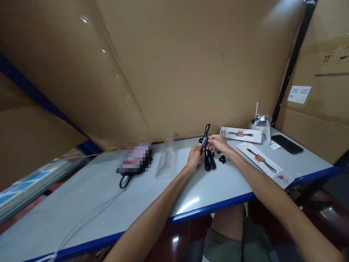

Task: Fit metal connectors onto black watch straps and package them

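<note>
Both my hands meet near the back middle of the table (81, 203). My left hand (194, 157) is closed around the lower part of a black handled tool (206, 134) that stands upright. My right hand (218, 142) pinches the same tool from the right. Two or three more black tools (209, 162) lie on the table just below my hands. A small black part (223, 159) lies to their right.
Two white packaging cards with tool pictures (241, 134) (264, 163) lie at the right. A black phone (287, 143) and a wrapped cup (260, 122) sit at the far right. A clear plastic bag (165, 160), a blurred item with scissors (133, 163) and a white cable (89, 216) lie left. Cardboard walls surround.
</note>
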`<state>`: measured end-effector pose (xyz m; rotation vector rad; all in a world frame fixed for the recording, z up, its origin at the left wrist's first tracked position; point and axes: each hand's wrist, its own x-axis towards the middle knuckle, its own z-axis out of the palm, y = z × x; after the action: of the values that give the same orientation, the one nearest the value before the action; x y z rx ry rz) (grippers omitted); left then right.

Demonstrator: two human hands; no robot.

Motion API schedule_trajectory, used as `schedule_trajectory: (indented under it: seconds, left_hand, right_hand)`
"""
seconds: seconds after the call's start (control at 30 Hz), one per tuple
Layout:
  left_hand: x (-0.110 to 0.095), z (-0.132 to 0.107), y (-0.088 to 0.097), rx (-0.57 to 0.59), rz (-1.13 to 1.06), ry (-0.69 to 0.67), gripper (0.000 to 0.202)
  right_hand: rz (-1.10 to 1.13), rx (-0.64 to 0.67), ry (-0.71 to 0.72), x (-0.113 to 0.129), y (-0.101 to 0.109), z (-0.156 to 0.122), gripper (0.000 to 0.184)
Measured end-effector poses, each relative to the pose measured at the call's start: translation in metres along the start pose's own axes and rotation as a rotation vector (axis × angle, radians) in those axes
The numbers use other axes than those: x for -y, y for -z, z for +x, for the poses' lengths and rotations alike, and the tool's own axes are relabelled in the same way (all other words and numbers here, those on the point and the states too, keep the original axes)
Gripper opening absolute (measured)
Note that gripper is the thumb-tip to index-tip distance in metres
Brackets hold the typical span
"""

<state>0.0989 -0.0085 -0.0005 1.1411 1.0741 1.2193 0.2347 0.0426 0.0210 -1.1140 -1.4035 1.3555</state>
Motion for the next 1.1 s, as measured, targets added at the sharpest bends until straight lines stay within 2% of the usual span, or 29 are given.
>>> schedule_trajectory:
  seconds: [0.33,0.6,0.73,0.83,0.9,1.1]
  left_hand:
    - [-0.004,0.001,-0.004,-0.032,-0.08,0.02,0.034]
    - [-0.011,0.005,0.015,-0.132,-0.124,0.013,0.029]
    - [-0.01,0.004,0.013,-0.109,-0.122,0.026,0.03]
    - [-0.009,0.001,0.008,-0.071,-0.101,0.028,0.029]
    - [-0.009,0.0,0.007,-0.05,-0.082,0.026,0.029]
    - [-0.008,-0.002,0.006,-0.052,-0.019,0.007,0.028]
  right_hand:
    - [-0.138,-0.036,-0.004,0.008,0.004,-0.001,0.019]
    - [-0.405,-0.194,0.089,0.007,0.041,0.013,0.015]
    - [-0.618,-0.143,0.048,0.0,0.053,0.016,0.018]
    - [-0.728,-0.054,-0.024,-0.007,0.055,0.014,0.017]
    - [-0.777,-0.041,-0.031,-0.009,0.053,0.011,0.014]
    - [-0.799,-0.165,0.076,-0.007,0.043,0.003,0.013]
